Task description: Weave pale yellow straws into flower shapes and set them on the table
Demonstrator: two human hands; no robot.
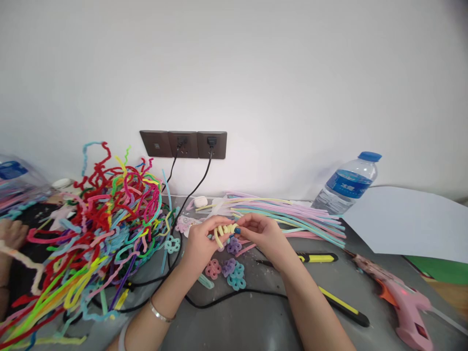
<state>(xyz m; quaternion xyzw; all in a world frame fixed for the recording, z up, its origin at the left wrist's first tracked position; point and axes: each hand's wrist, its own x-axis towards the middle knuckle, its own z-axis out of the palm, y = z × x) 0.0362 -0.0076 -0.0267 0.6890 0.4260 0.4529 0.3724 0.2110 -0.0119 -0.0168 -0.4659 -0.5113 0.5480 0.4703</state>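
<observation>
The person's left hand (203, 239) and right hand (263, 239) meet over the counter (248, 319). They pinch one pale yellow curly stick (224, 230): the left grip has it at the loose end, and the right grip squeezes the other end between thumb and finger.

Below the hands sits a small bunch of loopy flowers: one pink flower (213, 268), two purple ones and some blue. The blue loops overlap, so it is hard to count them. One more blue flower (172, 244) lies by the big heap of fuzzy sticks (120, 219), too many to count. A bundle of soft-colored sticks (310, 222) lies by the wall.

There is one pink glue gun (405, 297) with a red light. Two yellow and black handles (343, 306) show; the arm hides whether they join. Three dark wall plates (154, 144) hold two plugs. Another person's hand (12, 239) is at far left.

One bottle (349, 183) has a blue cap and a blue label with white writing, too small to read.
</observation>
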